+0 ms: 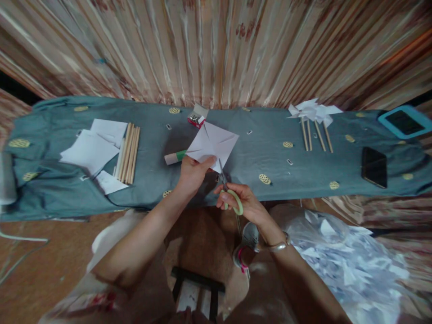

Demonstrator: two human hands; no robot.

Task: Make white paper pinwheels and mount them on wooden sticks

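A square white paper (212,143) with cuts running in from its corners is held above the cloth by my left hand (195,173), thumb on top at its near edge. My right hand (241,200) has its fingers in the handles of green scissors (236,202), whose blades meet the paper's near corner. Just beyond the paper sits a small open red box (196,119) with small metal items. Partly behind the paper lies a pale and green tube (173,157).
White sheets (89,148) and a row of sticks (130,155) lie at left. Paper pinwheels (313,111) on sticks, a phone (374,167) and a blue-framed device (405,122) are at right. Below right stands a plastic bag (351,270) of folded paper.
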